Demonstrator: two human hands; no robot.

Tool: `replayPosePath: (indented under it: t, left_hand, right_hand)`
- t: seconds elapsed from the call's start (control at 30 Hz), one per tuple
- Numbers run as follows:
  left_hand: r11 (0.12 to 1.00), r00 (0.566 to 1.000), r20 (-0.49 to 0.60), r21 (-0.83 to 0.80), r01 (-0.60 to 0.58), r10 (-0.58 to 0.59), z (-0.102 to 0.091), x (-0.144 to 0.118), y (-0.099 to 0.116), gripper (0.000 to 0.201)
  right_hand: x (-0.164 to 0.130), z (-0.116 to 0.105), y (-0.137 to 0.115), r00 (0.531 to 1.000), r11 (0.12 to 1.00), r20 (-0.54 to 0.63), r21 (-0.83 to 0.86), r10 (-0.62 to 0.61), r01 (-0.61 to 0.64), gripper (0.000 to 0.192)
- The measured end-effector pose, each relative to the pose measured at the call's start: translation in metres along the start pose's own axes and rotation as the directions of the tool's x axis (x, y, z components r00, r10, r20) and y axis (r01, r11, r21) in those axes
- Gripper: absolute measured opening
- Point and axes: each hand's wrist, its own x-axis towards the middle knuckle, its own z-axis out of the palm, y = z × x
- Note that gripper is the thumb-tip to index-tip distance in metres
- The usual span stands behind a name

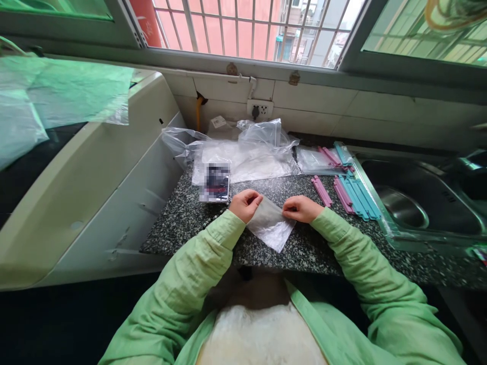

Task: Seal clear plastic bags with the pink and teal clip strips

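Observation:
My left hand (245,204) and my right hand (302,208) both pinch the top edge of a small clear plastic bag (271,226), one at each upper corner. The bag hangs flat over the front of a speckled granite counter (182,218). Both arms wear light green sleeves. To the right of my right hand lie several pink and blue plastic strips (352,195), spread on the counter.
A pile of clear plastic bags (247,152) lies at the back of the counter, with a small dark packet (215,183) in front of it. A steel sink (418,208) sits at the right. A white appliance (87,187) stands to the left. A barred window runs above.

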Motion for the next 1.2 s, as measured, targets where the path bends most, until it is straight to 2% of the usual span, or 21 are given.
replayPosePath:
  t: [0.1, 0.2, 0.33, 0.53, 0.73, 1.03, 1.2]
  left_hand:
    - [0.998, 0.999, 0.006, -0.049, 0.032, -0.032, 0.001, 0.001, -0.002, 0.017]
    - [0.996, 0.999, 0.006, -0.08, 0.051, -0.05, 0.001, 0.001, -0.003, 0.017]
    - [0.991, 0.997, 0.01, -0.108, 0.074, -0.074, 0.0, 0.001, -0.002, 0.016]
    - [0.986, 0.995, -0.012, -0.137, 0.097, -0.1, -0.002, 0.003, 0.004, 0.015]
    - [0.972, 0.991, 0.015, -0.19, 0.136, -0.136, -0.002, 0.003, 0.004, 0.015]
    - [0.939, 0.975, 0.041, -0.263, 0.219, -0.216, -0.001, 0.003, 0.004, 0.015]
    - [0.921, 0.967, 0.055, -0.294, 0.255, -0.251, 0.0, 0.003, 0.006, 0.014]
  right_hand:
    - [0.003, 0.0, -0.005, 0.999, 0.992, -0.006, 0.122, 0.033, -0.032, 0.022]
    - [0.007, 0.001, -0.01, 0.996, 0.977, -0.069, 0.209, 0.052, -0.037, 0.025]
    - [0.009, 0.003, -0.014, 0.99, 0.98, -0.134, 0.198, 0.035, -0.007, 0.023]
    - [0.007, 0.005, -0.014, 0.988, 0.986, -0.154, 0.162, -0.002, 0.027, 0.023]
    - [0.006, 0.006, -0.013, 0.988, 0.993, -0.152, 0.109, -0.024, 0.041, 0.024]
    - [0.003, 0.0, -0.015, 0.997, 0.985, -0.068, 0.163, -0.044, 0.054, 0.025]
    - [0.007, 0.0, -0.021, 0.992, 0.968, -0.124, 0.248, -0.001, 0.032, 0.024]
